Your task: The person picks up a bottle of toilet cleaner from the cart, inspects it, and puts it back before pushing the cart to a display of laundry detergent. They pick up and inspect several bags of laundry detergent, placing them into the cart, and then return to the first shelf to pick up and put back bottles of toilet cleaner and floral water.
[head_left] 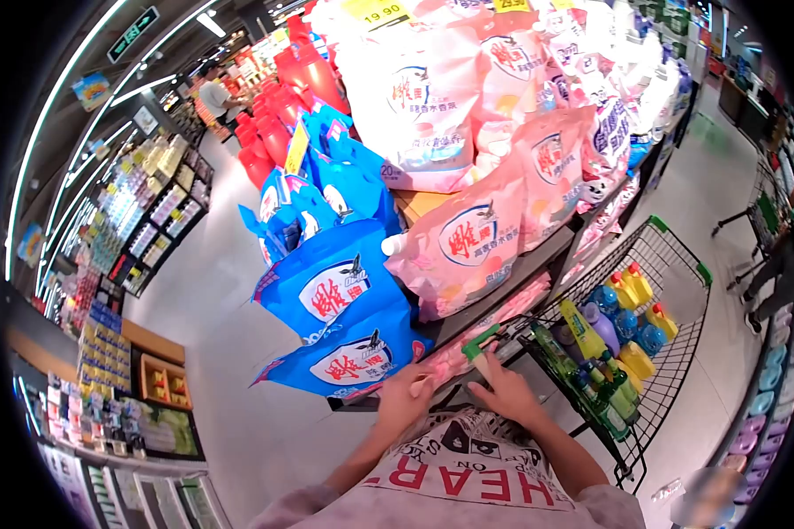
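Resting flat, apart, left hand point(406, 394) near blue bags point(344, 300), right hand point(508, 390) on cart handle point(483, 345)

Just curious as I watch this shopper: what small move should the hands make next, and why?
Probably slide the left hand up onto the lower blue bag: it lies right beside that hand, within easy reach, while the right hand rests on the cart handle.

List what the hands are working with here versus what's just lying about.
In hand: left hand, by the lowest blue bag; right hand, on the cart handle; shopping cart, with bottles inside.
Just about: pink bags; red jugs; far shelves; another person in the aisle.
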Action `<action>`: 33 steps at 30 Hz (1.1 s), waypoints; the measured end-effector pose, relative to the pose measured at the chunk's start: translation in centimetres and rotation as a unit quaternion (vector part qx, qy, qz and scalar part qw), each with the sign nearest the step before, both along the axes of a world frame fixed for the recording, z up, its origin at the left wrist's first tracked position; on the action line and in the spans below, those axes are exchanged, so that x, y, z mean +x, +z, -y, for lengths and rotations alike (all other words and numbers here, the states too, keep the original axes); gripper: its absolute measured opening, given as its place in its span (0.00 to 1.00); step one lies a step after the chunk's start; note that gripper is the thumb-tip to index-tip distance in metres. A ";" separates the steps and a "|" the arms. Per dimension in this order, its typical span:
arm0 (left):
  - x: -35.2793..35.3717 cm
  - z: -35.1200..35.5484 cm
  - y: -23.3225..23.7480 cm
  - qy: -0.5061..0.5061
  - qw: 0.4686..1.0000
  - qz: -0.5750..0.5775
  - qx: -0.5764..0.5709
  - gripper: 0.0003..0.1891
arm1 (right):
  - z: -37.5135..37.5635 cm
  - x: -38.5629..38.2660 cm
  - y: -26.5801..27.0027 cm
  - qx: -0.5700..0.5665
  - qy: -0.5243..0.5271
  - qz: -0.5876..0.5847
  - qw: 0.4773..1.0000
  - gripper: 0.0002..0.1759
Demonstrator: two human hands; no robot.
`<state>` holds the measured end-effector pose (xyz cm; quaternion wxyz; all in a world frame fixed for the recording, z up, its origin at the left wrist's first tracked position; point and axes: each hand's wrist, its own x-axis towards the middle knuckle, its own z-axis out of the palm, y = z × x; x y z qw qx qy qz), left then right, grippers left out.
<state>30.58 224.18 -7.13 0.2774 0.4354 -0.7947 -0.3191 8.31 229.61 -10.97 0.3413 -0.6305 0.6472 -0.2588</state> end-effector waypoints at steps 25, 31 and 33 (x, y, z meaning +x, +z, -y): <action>7.2 4.9 1.7 0.434 0.791 -0.429 -0.034 0.19 | 1.1 -1.1 -0.3 0.061 -0.032 0.078 0.995 0.28; 6.2 3.8 8.0 0.376 0.846 -0.374 -0.053 0.14 | 0.8 -0.9 -3.1 0.013 -0.040 0.148 0.988 0.25; 5.3 3.3 11.5 0.314 0.820 -0.476 -0.037 0.15 | 0.6 -1.1 -4.2 0.025 -0.044 0.170 0.984 0.26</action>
